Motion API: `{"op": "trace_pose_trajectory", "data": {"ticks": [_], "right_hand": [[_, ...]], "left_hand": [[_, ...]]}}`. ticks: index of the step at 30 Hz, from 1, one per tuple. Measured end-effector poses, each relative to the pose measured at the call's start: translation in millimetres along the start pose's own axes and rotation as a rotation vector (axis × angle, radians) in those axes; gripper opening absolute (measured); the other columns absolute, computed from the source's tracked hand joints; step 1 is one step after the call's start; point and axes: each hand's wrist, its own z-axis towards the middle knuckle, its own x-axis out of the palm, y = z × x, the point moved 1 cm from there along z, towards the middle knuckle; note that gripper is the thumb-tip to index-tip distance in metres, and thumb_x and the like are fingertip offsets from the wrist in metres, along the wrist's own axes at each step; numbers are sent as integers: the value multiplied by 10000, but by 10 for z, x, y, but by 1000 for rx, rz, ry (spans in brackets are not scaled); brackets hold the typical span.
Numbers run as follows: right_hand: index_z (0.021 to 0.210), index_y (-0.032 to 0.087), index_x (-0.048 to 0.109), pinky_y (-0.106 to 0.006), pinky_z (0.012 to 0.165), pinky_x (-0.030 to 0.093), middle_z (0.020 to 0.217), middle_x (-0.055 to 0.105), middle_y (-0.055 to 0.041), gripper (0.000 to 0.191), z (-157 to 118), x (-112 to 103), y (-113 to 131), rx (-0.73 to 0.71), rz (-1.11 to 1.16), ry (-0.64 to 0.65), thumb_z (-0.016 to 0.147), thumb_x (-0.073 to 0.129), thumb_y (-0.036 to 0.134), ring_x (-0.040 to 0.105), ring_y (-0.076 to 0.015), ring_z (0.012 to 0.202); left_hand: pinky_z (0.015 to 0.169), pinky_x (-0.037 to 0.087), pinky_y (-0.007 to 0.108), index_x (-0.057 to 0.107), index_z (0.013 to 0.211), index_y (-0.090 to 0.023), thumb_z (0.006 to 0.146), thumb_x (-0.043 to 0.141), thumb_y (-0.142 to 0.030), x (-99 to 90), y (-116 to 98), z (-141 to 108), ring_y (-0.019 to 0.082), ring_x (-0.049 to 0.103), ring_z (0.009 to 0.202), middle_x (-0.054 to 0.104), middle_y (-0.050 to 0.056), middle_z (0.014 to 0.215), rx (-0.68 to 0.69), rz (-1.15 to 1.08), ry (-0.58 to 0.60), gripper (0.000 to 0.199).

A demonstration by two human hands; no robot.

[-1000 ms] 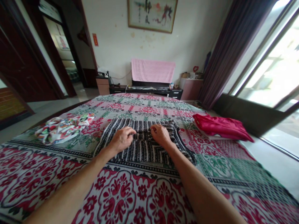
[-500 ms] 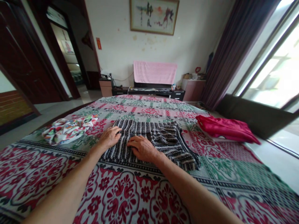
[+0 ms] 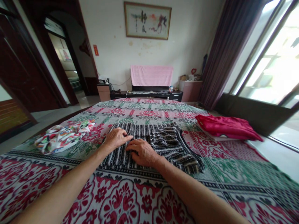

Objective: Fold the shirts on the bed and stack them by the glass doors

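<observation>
A black and white striped knit garment (image 3: pixel 168 146) lies partly folded on the patterned bedspread (image 3: pixel 121 196). My left hand (image 3: pixel 117 137) rests on its left part, palm down, fingers apart and pointing right. Just right of it and a little nearer to me, my right hand (image 3: pixel 143 151) lies on the same garment, its fingers loosely bent and spread. Neither hand grips the cloth. The two hands are close together, with the left fingertips near the right hand's fingers. Some ribbed fabric is hidden under both hands.
A crumpled white cloth with colourful print (image 3: pixel 63 137) lies on the left. Folded red fabric (image 3: pixel 229 127) sits at the right, near the window ledge. Beyond the bed stands a low black cabinet (image 3: pixel 149 95), with a pink towel (image 3: pixel 151 75) draped above it.
My left hand has moved right across the garment, closer to my right hand. My right hand has stayed nearly in place. The view has tilted up slightly.
</observation>
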Motion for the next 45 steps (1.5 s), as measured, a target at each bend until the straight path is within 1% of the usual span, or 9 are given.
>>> {"op": "trace_pose_trajectory", "data": {"ticks": [2,7,12,16,21,29,40,42,45], "right_hand": [[1008,215,680,-294,936,400,1076,670,-37,332,3,6,13,2,10,-8,742,512,109,590,-164,1005],[960,206,687,-281,917,426,1008,686,-40,292,10,2,66,56,36,-60,725,535,122,608,-164,955],[942,205,714,-237,812,450,911,695,-43,310,224,-151,-121,316,-64,-202,771,484,87,621,-147,857],[911,232,735,-229,775,439,877,719,-19,260,474,-204,-377,451,-167,-93,775,528,154,635,-158,840],[920,245,729,-220,703,428,843,722,1,233,547,-58,-493,410,-177,25,782,541,240,638,-154,790],[883,247,734,-212,755,418,882,725,-5,234,436,73,-522,356,-154,-99,824,509,217,633,-143,843],[817,227,718,-215,668,425,780,725,0,166,452,124,-595,506,-53,-174,769,562,256,650,-144,730],[849,213,701,-217,668,429,779,722,-5,164,453,127,-594,542,-48,-195,750,575,249,649,-147,726],[1032,210,657,-218,684,440,788,720,0,299,452,122,-570,544,-50,-207,757,539,203,652,-148,727]], "left_hand": [[734,465,299,709,737,-228,732,566,-556,-3,-28,0,215,622,819,669,57,834,-49,10,-14,358],[735,458,281,710,749,-222,764,514,-360,54,-25,-51,203,622,843,682,48,873,-74,-13,-84,240],[726,455,268,732,803,-216,766,489,-329,72,33,-47,189,627,846,698,40,926,-106,-118,-64,270],[743,449,278,729,820,-205,773,471,-307,56,58,-25,194,626,862,704,36,925,-148,-202,-46,282],[769,445,270,730,830,-202,763,504,-297,75,67,-18,185,624,874,707,31,928,-144,-242,-68,255],[779,432,255,734,810,-199,775,539,-284,69,42,-8,160,620,837,696,36,888,-34,-205,-33,215],[715,406,264,736,785,-207,825,488,-305,-13,-145,-8,165,605,798,671,40,828,0,-65,0,270],[711,412,265,739,814,-202,837,470,-314,8,-149,-4,168,609,798,670,50,844,3,-46,22,292],[741,428,261,742,833,-203,844,448,-305,24,-122,12,167,616,812,675,59,871,59,-41,65,311]]}}
